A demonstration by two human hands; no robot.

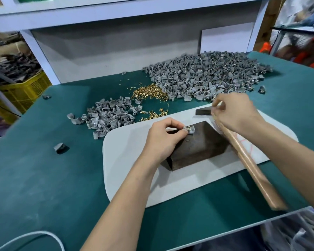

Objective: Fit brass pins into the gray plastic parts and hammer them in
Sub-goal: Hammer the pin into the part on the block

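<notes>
My left hand (164,137) pinches a gray plastic part (190,129) with brass pins in it, holding it on top of a dark block (201,145). My right hand (233,113) grips a hammer by its wooden handle (250,163), close to the dark head (203,111), which lies just behind the block. The handle slants back toward the table's near right edge. A large heap of gray parts (207,77) lies at the back right, a smaller heap (107,115) to the left, and loose brass pins (149,91) lie between them.
The block sits on a white mat (127,147) on a green table (43,169). Stray gray parts (61,148) lie on the left of the table. A white cable (34,234) curves at the near left. A yellow crate (25,89) stands beyond the left edge.
</notes>
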